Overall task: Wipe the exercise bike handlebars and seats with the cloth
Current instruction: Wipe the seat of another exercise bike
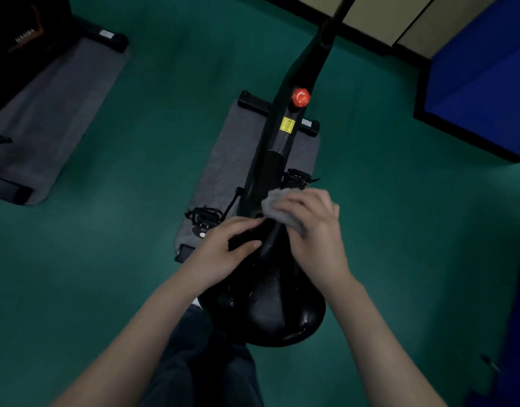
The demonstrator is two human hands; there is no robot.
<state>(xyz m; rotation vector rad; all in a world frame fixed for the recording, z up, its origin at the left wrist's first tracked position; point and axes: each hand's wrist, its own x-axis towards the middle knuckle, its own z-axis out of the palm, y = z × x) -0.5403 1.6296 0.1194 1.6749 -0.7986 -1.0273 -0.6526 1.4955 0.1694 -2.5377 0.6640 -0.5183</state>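
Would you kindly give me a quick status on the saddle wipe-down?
Left hand rests on nose of saddle, steadying. Right hand grips grey cloth, pressed on saddle's front. Nothing blocking the wipe.

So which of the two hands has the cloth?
The right hand holds the bunched grey cloth against the nose of the black saddle. The left hand has no cloth; its bare fingers rest on the saddle.
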